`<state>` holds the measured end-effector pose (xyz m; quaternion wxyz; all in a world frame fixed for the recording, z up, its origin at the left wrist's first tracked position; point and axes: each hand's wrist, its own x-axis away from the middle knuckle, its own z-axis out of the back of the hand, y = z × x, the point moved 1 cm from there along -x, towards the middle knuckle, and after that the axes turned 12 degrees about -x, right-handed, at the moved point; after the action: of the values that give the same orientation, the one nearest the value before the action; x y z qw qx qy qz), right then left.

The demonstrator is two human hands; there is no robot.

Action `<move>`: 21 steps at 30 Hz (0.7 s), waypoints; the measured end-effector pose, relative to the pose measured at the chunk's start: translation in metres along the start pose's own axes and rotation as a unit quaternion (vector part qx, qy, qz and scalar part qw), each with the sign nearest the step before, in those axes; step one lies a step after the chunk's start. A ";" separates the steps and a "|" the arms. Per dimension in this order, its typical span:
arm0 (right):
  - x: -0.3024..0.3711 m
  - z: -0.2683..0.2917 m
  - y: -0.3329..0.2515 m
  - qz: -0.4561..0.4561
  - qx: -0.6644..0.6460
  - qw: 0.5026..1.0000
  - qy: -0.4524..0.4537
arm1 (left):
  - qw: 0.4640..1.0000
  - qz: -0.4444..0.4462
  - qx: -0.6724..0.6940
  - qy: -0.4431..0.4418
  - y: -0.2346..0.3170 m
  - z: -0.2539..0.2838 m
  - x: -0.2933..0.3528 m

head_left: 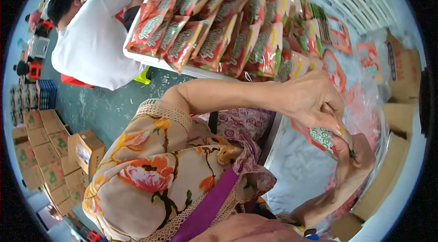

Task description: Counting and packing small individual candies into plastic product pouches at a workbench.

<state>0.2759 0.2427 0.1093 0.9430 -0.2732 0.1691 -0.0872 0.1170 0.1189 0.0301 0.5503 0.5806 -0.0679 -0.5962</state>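
A red-and-white plastic pouch with green lettering (322,138) is held between my two hands over the white work surface. My left hand (315,100) reaches across from the left, its fingers closed in a pinch at the pouch's upper edge. From the lower right comes my right hand (358,153), with curled fingers gripping the pouch's other side. A small dark bit shows by the right fingers; I cannot make out what it is. Part of the pouch is hidden behind the hands.
Many filled red pouches (214,41) stand in rows in a white tray (182,68) beyond my left arm. Flat pouches (337,34) lie right of them. Clear plastic and cardboard (381,178) line the right side. A person in white (93,41) sits at left, above stacked cartons (54,155).
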 end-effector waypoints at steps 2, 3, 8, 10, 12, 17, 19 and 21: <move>-0.019 -0.013 -0.013 0.031 -0.031 0.999 -0.032 | 0.999 0.038 0.003 0.003 0.010 0.030 0.011; -0.028 -0.014 -0.019 0.039 -0.029 0.998 -0.033 | 0.997 0.074 0.021 -0.006 0.015 0.042 0.015; -0.069 -0.026 -0.053 0.073 -0.071 0.990 -0.096 | 0.997 0.047 -0.014 0.057 0.020 0.088 0.024; -0.077 -0.033 -0.060 0.095 -0.091 0.987 -0.091 | 0.997 0.035 -0.005 0.069 0.022 0.100 0.023; -0.082 -0.040 -0.062 0.114 -0.118 0.982 -0.093 | 0.997 0.019 0.002 0.081 0.023 0.107 0.026; -0.088 -0.044 -0.070 0.122 -0.040 0.986 -0.105 | 0.994 0.017 -0.081 0.072 0.015 0.117 0.034; -0.092 -0.041 -0.066 0.099 -0.030 0.988 -0.115 | 0.994 0.019 -0.087 0.066 0.010 0.120 0.028; -0.096 -0.037 -0.057 0.068 -0.020 0.990 -0.122 | 0.997 0.035 -0.059 0.036 0.003 0.125 0.015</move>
<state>0.1688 0.2016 0.1373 0.9546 -0.2886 0.0728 0.0150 0.0269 0.0370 0.0625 0.6059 0.5654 -0.0332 -0.5586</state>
